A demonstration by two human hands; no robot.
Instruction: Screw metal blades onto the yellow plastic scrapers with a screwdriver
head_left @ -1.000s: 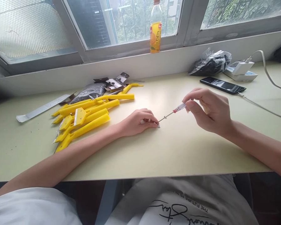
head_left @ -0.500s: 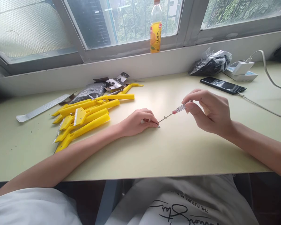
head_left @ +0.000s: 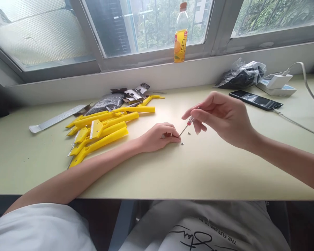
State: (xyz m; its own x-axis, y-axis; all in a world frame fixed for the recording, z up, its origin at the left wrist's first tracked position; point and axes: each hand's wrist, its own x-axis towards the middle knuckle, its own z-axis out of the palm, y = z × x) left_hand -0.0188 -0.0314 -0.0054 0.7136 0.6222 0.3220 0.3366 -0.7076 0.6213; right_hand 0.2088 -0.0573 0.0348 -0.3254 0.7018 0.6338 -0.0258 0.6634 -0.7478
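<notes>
My right hand (head_left: 219,116) grips a small screwdriver (head_left: 190,121) with a clear handle and a red collar, its thin shaft slanting down to the left. The shaft's tip meets the fingertips of my left hand (head_left: 162,136), which rests on the table with thumb and fingers pinched together. What those fingers hold is too small and hidden to name. Just below the left fingertips lies a tiny metal nut (head_left: 182,143). Another small metal piece (head_left: 189,133) lies to the right of the shaft.
Yellow scrapers (head_left: 104,139) are piled left of my hands, with a black plastic bag (head_left: 107,101) behind. A phone (head_left: 255,100), a charger (head_left: 278,82) and a wrapped bag (head_left: 242,75) sit back right. A bottle (head_left: 180,42) stands on the sill.
The view has shifted a little. My right hand has come closer to my left and turned, with its fingers wrapped further over the screwdriver handle, which now stands steeper.
</notes>
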